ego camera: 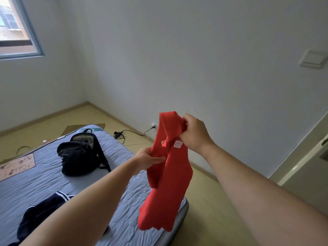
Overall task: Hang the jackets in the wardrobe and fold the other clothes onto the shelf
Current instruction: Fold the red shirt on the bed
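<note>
A red garment (168, 189) with a small white label hangs in the air above the foot of the mattress (44, 178). My right hand (195, 134) grips its bunched top edge, held high. Lower and to the left, my left hand (150, 158) pinches another part of the red cloth. A dark navy garment (39, 212) with white stripes lies crumpled on the mattress at the lower left, partly behind my left forearm. No wardrobe or shelf is in view.
A black backpack (79, 155) sits open on the mattress. A printed card (16, 166) lies at the mattress's left edge. A charger and cable (122, 134) lie on the floor by the wall socket. A door (310, 167) stands at the right.
</note>
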`<state>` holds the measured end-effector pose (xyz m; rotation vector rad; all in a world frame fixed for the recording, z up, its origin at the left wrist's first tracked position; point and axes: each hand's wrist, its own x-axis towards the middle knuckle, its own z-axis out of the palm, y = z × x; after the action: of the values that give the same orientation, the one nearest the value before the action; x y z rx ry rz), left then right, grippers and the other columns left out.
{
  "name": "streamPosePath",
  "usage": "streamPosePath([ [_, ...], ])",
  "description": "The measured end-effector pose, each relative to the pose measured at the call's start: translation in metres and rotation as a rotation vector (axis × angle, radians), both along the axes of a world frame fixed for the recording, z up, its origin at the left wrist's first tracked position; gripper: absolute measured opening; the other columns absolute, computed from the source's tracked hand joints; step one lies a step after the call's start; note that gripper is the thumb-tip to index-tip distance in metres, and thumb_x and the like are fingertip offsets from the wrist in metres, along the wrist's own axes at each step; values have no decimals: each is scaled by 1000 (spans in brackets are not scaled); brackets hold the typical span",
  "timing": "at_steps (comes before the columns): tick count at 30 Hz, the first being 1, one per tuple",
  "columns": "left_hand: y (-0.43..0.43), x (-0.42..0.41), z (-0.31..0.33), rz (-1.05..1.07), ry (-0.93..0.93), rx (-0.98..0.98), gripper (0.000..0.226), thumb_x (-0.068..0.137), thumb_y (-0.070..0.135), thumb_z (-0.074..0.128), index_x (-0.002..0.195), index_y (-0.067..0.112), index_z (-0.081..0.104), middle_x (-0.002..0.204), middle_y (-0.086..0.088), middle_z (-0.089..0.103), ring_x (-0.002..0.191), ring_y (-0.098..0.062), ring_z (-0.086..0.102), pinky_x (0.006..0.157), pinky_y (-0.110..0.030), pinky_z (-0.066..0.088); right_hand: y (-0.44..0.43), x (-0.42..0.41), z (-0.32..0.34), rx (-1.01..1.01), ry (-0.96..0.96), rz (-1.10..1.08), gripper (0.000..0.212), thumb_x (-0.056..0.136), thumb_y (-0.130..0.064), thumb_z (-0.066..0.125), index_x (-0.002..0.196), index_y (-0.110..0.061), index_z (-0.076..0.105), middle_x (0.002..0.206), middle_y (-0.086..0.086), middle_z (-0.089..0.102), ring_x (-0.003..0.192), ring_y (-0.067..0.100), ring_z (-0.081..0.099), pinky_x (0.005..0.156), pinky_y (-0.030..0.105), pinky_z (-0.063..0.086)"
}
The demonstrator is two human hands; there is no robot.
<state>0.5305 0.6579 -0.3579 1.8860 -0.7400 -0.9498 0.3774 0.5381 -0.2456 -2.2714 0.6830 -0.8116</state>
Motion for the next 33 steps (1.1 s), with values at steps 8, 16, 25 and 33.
streamPosePath([
  [8, 22, 64, 45, 208, -380, 37, 29, 88, 1, 54, 79, 24, 69, 61, -4, 59, 45, -16, 52, 36, -21, 39, -31, -24, -21, -49, -4, -195, 41, 75, -8, 67, 50, -16, 35, 43, -12, 44, 46, 4, 42, 43, 17, 31],
  [16, 33, 90, 80, 198, -512, 18, 22, 95, 30, 54, 99, 17, 70, 92, -12, 71, 79, -31, 65, 71, -36, 57, -38, -23, -30, 87, 149, -111, 20, 81, -19, 66, 95, -27, 53, 72, -4, 67, 64, 15, 65, 53, 29, 49],
  [25, 62, 111, 63, -199, -1115, 342, 33, 80, 9, 58, 111, 18, 60, 100, 1, 47, 99, -26, 60, 73, -30, 44, -55, -17, -31, -56, 696, -15, 23, 76, -10, 58, 78, -24, 39, 94, 5, 62, 85, 25, 61, 60, 29, 40],
  [33, 83, 109, 32, 139, -852, 254, 21, 100, 31, 54, 85, 18, 51, 68, 1, 62, 51, -10, 63, 46, -20, 45, -60, -5, -46, -332, 833, -171, 26, 88, -8, 49, 112, -12, 60, 124, 15, 55, 115, 37, 58, 93, 41, 52],
])
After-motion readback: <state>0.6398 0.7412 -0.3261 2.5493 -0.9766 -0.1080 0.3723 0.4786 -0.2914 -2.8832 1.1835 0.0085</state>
